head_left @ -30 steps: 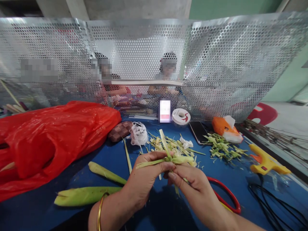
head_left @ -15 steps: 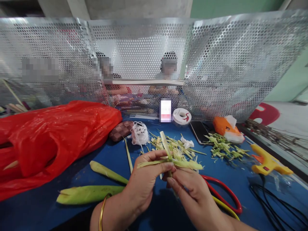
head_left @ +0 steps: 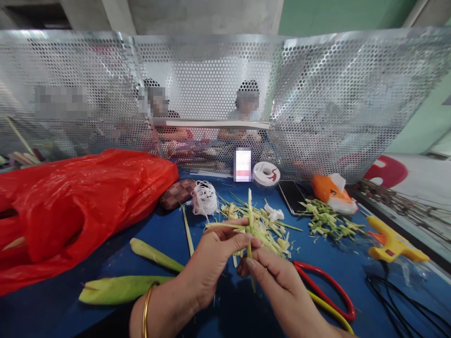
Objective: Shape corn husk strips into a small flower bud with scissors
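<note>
My left hand point(head_left: 211, 258), with a gold bangle at the wrist, pinches a small bundle of crossed pale green leaf strips point(head_left: 250, 209) where they meet. One strip stands upright, and another points left across the fingers. Just below the crossing, my right hand point(head_left: 278, 279) closes finger and thumb on the lower end of the strips. The hands almost touch, and the fingers hide part of the crossing. Two larger green leaf sheaths point(head_left: 120, 289) lie left of my left wrist. Scissors with red and yellow handles point(head_left: 331, 281) lie beside my right forearm, partly covered by it.
A red plastic bag point(head_left: 88, 197) fills the left. Behind the hands are leaf scraps point(head_left: 260, 220), white cord point(head_left: 205, 198), a checkered pouch point(head_left: 178, 193), a spool point(head_left: 267, 173) and phones point(head_left: 291, 197). A yellow glue gun point(head_left: 391, 241) sits right. People work behind the perforated screen point(head_left: 204, 70).
The upright strip has swung from leaning left to nearly vertical. The strip that pointed right now slants downward, and a lower end shows beneath my right fingers. Both hands keep their grip.
</note>
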A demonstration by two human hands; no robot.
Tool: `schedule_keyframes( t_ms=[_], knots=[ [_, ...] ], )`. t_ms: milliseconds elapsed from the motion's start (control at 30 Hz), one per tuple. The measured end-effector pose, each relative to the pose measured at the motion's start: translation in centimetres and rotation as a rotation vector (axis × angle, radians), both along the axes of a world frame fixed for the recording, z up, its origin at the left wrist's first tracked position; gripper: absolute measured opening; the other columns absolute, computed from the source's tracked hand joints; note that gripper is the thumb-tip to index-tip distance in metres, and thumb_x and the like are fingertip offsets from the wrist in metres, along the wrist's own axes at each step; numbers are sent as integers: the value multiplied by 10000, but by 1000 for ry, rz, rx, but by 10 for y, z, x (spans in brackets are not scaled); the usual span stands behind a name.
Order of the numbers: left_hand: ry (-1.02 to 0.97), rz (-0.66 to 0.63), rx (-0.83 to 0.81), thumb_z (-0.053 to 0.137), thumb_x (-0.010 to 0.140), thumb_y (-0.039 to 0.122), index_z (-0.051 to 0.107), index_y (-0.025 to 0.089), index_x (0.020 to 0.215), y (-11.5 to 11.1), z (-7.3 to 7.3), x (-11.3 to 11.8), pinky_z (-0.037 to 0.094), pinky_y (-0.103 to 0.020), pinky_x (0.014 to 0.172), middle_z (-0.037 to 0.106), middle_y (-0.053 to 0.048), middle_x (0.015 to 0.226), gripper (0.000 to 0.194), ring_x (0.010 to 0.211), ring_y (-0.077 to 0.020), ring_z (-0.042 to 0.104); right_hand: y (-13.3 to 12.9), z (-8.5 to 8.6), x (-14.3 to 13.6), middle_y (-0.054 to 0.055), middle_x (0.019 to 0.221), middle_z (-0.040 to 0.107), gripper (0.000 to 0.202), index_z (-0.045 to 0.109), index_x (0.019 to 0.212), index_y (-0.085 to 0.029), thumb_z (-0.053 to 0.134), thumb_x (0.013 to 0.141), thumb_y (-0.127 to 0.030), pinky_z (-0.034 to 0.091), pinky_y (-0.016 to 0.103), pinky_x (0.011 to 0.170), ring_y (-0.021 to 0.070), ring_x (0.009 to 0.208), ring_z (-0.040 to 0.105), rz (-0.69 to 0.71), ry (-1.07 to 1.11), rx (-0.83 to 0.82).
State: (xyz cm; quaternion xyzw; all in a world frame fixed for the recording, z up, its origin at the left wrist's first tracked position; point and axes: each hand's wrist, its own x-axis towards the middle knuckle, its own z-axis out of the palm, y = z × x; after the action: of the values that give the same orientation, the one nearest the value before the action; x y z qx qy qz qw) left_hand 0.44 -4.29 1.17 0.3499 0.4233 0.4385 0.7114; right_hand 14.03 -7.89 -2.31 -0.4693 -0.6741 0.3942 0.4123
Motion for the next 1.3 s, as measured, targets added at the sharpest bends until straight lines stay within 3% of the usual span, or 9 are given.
schedule_keyframes(
  t_ms=[133, 233, 367, 433, 567, 733, 1067, 1167, 1300],
  knots=[
    [41, 54, 15, 783, 650, 229, 679, 135, 959, 1, -2, 1, 449, -227, 634, 705, -28, 653, 339, 649, -135, 618, -2, 4, 3, 11, 642, 568, 349, 564, 671, -184, 409, 959, -307, 423, 230, 573, 134, 602, 526, 63, -187, 124],
    [30, 84, 48, 746, 692, 220, 663, 123, 941, 5, 0, -1, 433, -217, 681, 672, -8, 615, 279, 634, -112, 590, -4, 18, 16, 18, 666, 601, 276, 574, 704, -195, 457, 944, -263, 411, 224, 534, 127, 563, 547, 184, -382, 342],
    [-28, 52, 85, 723, 718, 243, 638, 136, 908, 6, 2, -3, 421, -218, 627, 613, 23, 585, 234, 571, -98, 546, 2, 34, 32, 81, 843, 659, 92, 607, 900, -201, 555, 897, -276, 460, 307, 669, 213, 763, 616, -140, -489, 646],
    [-30, 37, 117, 727, 715, 272, 639, 148, 880, 4, 0, -3, 409, -219, 577, 588, 34, 582, 224, 534, -93, 517, 8, 33, 32, 75, 835, 662, 130, 602, 877, -202, 543, 904, -315, 464, 316, 661, 221, 764, 617, -178, -475, 564],
    [78, 48, 174, 765, 658, 255, 667, 154, 857, 5, -6, -1, 394, -218, 527, 588, 35, 591, 244, 495, -85, 479, 14, 21, 23, -12, 591, 561, 304, 495, 658, -210, 445, 951, -271, 417, 243, 550, 145, 569, 542, -4, -427, 332],
    [210, 65, 285, 770, 644, 278, 738, 148, 779, 9, -13, 0, 468, -267, 582, 674, -31, 680, 190, 579, -146, 580, 8, 19, 17, -12, 622, 542, 236, 428, 686, -214, 427, 920, -178, 420, 265, 631, 144, 595, 523, 25, -420, 495],
    [9, 69, 101, 816, 595, 236, 703, 133, 752, 5, -9, 1, 429, -227, 512, 671, -23, 539, 219, 475, -118, 569, 5, 17, 13, 30, 659, 591, 205, 502, 730, -196, 414, 885, -93, 411, 297, 619, 165, 609, 541, 87, -475, 639],
    [-93, -24, 98, 800, 660, 283, 661, 156, 848, 10, -6, -6, 433, -211, 528, 662, 2, 561, 266, 483, -104, 575, 8, 30, 26, 18, 660, 609, 183, 557, 772, -198, 450, 909, -142, 425, 292, 633, 154, 597, 555, -2, -396, 634],
    [-301, -223, 84, 798, 689, 313, 577, 198, 904, 12, -5, -11, 396, -196, 482, 585, 55, 509, 329, 417, -81, 513, 15, 49, 47, 21, 702, 628, 157, 583, 770, -216, 519, 908, -253, 442, 275, 605, 167, 644, 586, -285, -289, 610]
  ],
)
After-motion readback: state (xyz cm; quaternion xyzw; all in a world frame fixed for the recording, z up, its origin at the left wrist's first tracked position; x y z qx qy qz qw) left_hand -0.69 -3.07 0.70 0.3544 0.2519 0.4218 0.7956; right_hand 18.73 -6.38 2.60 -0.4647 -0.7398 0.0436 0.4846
